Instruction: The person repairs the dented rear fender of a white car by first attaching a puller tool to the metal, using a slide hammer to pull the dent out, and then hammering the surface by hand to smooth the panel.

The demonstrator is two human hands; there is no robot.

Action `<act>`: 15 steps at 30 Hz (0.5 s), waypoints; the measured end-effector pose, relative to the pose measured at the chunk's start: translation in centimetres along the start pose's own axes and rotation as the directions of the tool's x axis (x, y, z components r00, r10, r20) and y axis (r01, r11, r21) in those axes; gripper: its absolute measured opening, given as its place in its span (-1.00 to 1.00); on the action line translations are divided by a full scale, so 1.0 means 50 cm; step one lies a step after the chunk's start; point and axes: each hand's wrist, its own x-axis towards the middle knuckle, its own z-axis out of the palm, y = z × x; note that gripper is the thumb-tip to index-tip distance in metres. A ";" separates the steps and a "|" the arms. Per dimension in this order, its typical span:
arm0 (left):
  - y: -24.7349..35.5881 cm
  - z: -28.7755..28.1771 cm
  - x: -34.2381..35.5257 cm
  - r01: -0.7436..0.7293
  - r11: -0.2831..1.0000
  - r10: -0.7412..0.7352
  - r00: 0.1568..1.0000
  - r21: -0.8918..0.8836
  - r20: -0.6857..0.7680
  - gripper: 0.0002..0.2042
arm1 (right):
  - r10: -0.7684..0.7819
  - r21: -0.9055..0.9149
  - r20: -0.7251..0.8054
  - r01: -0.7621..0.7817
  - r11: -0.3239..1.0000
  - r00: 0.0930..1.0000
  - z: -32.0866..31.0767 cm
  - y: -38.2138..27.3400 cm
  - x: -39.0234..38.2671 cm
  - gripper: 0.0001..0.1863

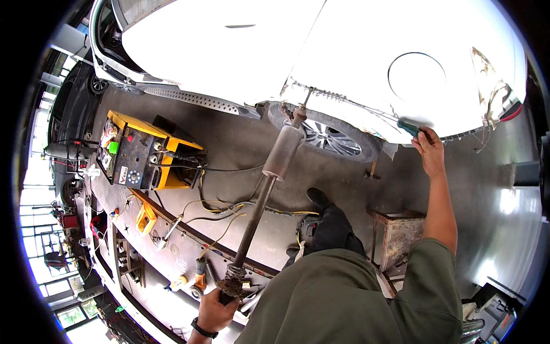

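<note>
Head view: the long slide hammer bridges left hand and car

From where I stand, the slide hammer (265, 195) reaches away from the person, its long axis slanting forward and a little rightward from the left hand (216, 314) to the ragged lower edge of the white car panel (355, 63), above the wheel (335, 137). Its thick weight (283, 153) sits toward the car end; whether the tip is hooked in or merely touching, I can't tell.

The left fingers are wrapped round the near end, just below a rough, coiled-looking part. The right hand (428, 146) is the nearer one to the car: its fingers close on the end of a green handle (408, 126), which points leftward along the panel's lower edge. The hammer's tip therefore lies left of the right fingers and well ahead of the left ones.

To the left stand a yellow-and-black machine (137, 152) and a cluttered worktop (189, 261).
</note>
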 end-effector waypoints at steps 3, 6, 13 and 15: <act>0.031 -0.009 -0.008 -0.003 1.000 0.003 1.000 -0.004 0.006 -0.78 | -0.036 0.027 0.011 0.036 0.999 0.999 0.008 0.001 0.000 -0.71; 0.040 -0.012 -0.012 0.001 1.000 -0.001 1.000 0.021 0.005 -0.77 | -0.065 0.018 0.012 0.065 0.998 0.998 0.008 0.004 0.003 -0.69; 0.023 -0.008 -0.013 -0.011 1.000 0.011 1.000 -0.005 -0.025 -0.74 | 0.011 -0.103 0.000 -0.011 0.995 1.000 0.005 0.004 0.008 -0.58; 0.029 -0.007 -0.013 -0.008 1.000 0.007 0.999 -0.018 -0.033 -0.75 | -0.002 -0.095 -0.008 0.001 0.995 1.000 0.012 0.003 0.007 -0.59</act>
